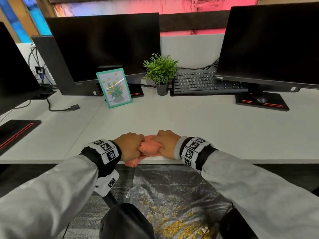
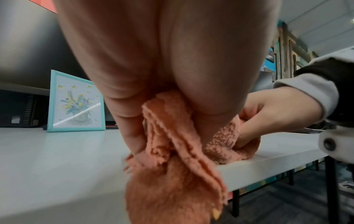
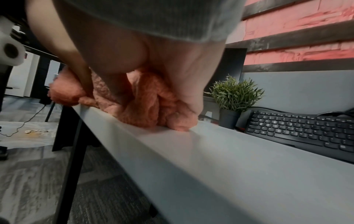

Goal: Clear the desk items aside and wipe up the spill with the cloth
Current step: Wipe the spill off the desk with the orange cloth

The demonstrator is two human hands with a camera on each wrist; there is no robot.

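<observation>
Right now both my hands, left hand (image 1: 130,145) and right hand (image 1: 166,144), are clenched together around the bunched salmon-pink terry cloth (image 1: 149,147) at the white tabletop (image 1: 207,128) edge, lower centre. I'd keep it gathered, lifting slowly so nothing drops.

The cloth (image 1: 149,148) lay bunched at the near edge of the desk (image 1: 207,128), part hanging over it, between the left hand (image 1: 129,146) and right hand (image 1: 167,144). Behind stood a picture frame (image 1: 114,87), right of it a potted plant (image 1: 161,73), then a keyboard (image 1: 202,82). Monitors (image 1: 107,47) stood at the back.
</observation>
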